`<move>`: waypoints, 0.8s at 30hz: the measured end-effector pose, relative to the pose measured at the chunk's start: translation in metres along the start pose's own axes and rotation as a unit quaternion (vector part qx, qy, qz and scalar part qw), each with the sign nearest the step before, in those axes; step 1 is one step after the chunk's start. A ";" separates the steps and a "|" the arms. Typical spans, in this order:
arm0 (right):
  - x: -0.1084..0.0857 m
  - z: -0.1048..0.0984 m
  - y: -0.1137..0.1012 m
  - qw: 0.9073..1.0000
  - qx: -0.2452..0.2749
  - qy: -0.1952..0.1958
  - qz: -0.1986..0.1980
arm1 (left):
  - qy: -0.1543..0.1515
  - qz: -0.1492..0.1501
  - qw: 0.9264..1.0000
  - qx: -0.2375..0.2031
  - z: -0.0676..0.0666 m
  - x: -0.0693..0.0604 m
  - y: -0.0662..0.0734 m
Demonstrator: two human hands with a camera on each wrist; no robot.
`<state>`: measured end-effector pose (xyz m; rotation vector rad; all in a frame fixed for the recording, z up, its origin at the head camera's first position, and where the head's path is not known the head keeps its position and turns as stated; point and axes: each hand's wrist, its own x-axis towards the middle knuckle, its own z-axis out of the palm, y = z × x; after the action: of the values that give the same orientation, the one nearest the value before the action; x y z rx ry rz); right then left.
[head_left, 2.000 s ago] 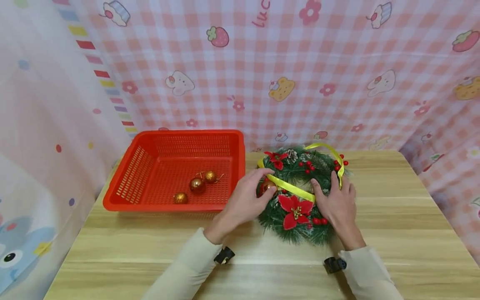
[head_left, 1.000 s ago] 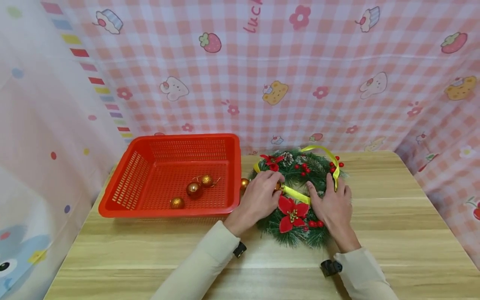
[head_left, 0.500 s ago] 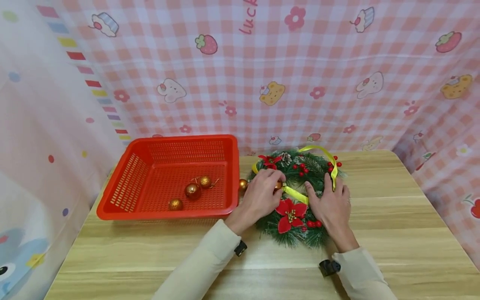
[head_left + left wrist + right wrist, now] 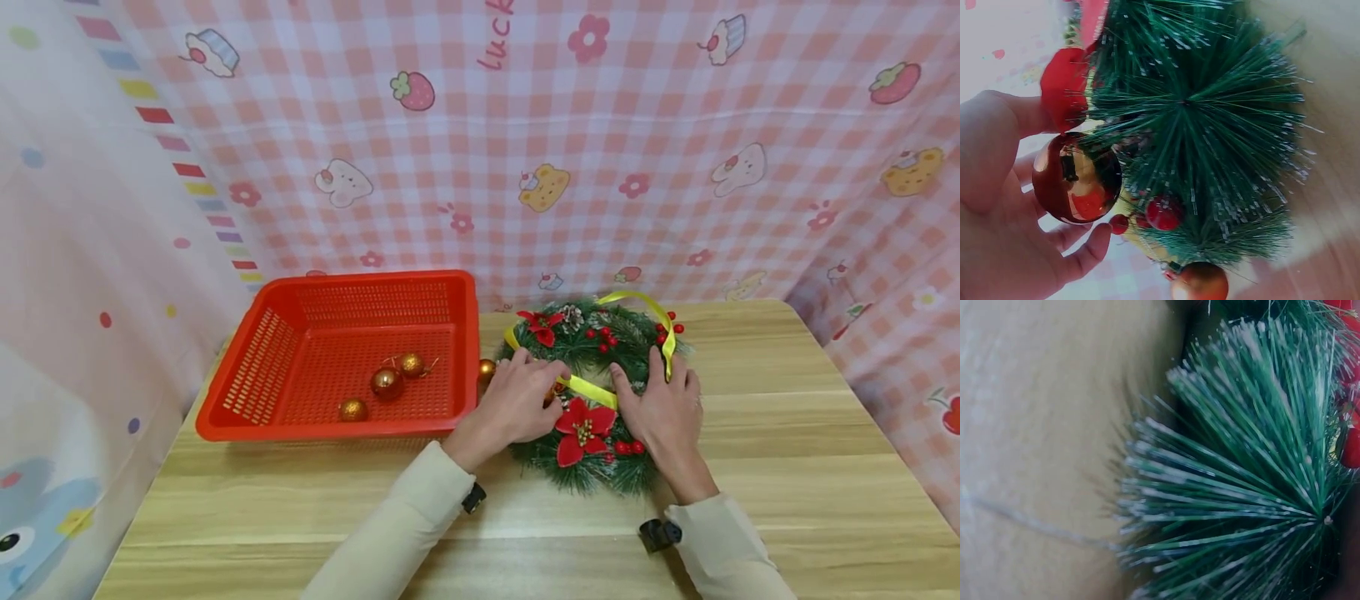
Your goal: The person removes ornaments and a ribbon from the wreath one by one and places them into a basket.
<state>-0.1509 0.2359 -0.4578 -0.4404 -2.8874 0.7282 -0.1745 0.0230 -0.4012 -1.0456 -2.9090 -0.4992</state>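
Observation:
A green wreath point(image 4: 585, 479) with yellow ribbon point(image 4: 588, 390) and a red flower point(image 4: 583, 432) lies right of the red basket. Over its left side, my left hand point(image 4: 517, 404) bends its fingers and thumb around a shiny gold ball point(image 4: 1077, 178), mostly hidden in the head view. Fingertips of this hand reach the ribbon's left end. My right hand point(image 4: 663, 412) rests on the wreath's right side, thumb by the central hole and fingers spread near the ribbon loop. In the right wrist view only wreath needles point(image 4: 1241, 487) show clearly, not the hand.
A red basket point(image 4: 337, 431) holds several gold balls point(image 4: 387, 383) at the left. Another gold ball point(image 4: 487, 370) lies between basket and wreath. A checked cloth point(image 4: 465, 125) hangs behind the wooden table point(image 4: 562, 542).
Since two seconds ago, my left hand has moved onto the ball at the wreath's left side, then shifted slightly lower over it. The right hand has stayed on the wreath.

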 end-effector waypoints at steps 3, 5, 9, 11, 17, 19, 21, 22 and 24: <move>0.000 0.001 0.000 1.000 0.001 0.002 -0.001 | -0.010 -0.004 1.000 -0.013 0.003 0.001 -0.002; 0.000 0.001 0.001 1.000 0.002 0.005 -0.001 | -0.017 -0.007 0.999 -0.031 0.005 0.002 -0.003; 0.000 0.002 0.000 1.000 0.001 0.003 -0.004 | -0.036 -0.011 0.997 -0.063 0.007 0.002 -0.004; 0.000 0.001 0.000 1.000 0.001 0.002 -0.004 | -0.042 -0.013 0.996 -0.071 0.008 0.003 -0.004; 0.001 0.001 0.000 1.000 0.001 0.001 -0.002 | -0.020 -0.011 0.997 -0.073 0.010 0.008 -0.002; 0.001 0.001 0.000 1.000 0.000 0.002 -0.003 | -0.008 -0.017 0.997 -0.072 0.011 0.010 0.000; 0.000 0.001 0.001 1.000 0.000 0.005 -0.003 | 0.002 -0.026 0.998 -0.064 0.012 0.011 0.002; 0.000 0.001 0.001 1.000 0.000 0.006 -0.004 | 0.006 -0.029 0.998 -0.057 0.012 0.012 0.002; 0.000 0.001 0.001 1.000 0.000 0.009 -0.003 | 0.012 -0.030 0.998 -0.045 0.011 0.014 0.003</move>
<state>-0.1510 0.2363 -0.4594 -0.4348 -2.8711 0.7206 -0.1818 0.0372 -0.4090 -0.9559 -2.9286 -0.6464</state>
